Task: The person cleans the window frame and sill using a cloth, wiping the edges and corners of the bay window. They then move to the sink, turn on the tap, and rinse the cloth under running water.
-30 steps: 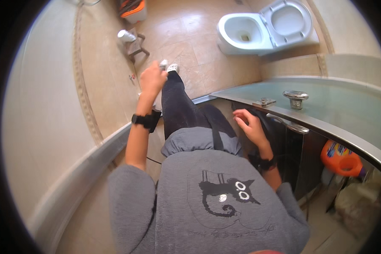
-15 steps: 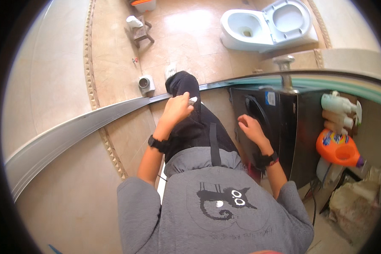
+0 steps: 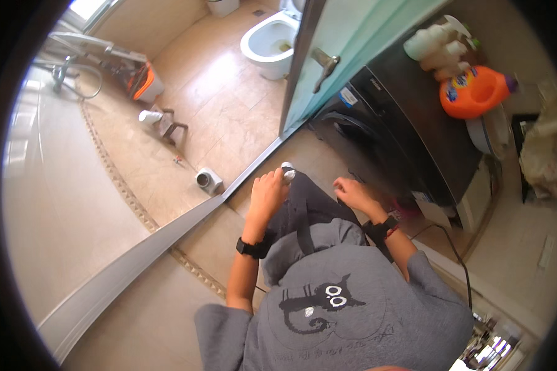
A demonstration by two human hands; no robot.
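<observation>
My left hand (image 3: pixel 268 195) is closed in front of me above my dark trousers, with a small white thing (image 3: pixel 289 176) at its fingertips, too small to name. A dark watch sits on that wrist. Beyond the fingers a white tip (image 3: pixel 286 166) shows, perhaps of footwear. My right hand (image 3: pixel 356 195) hangs at my right side with loosely bent fingers and nothing visible in it. It is nearest to the black front-loading washing machine (image 3: pixel 390 117), apart from it. A dark band is around my right wrist.
A glass door with a metal handle (image 3: pixel 325 68) stands open ahead, above a metal threshold (image 3: pixel 254 162). Beyond are a white toilet (image 3: pixel 269 46), a small stool (image 3: pixel 170 127) and a pipe stub (image 3: pixel 207 180). An orange detergent bottle (image 3: pixel 473 93) stands on the machine.
My view has turned right, and the doorway now runs diagonally. The toilet is partly behind the door. Both hands stay low before me; the white thing is still in my left.
</observation>
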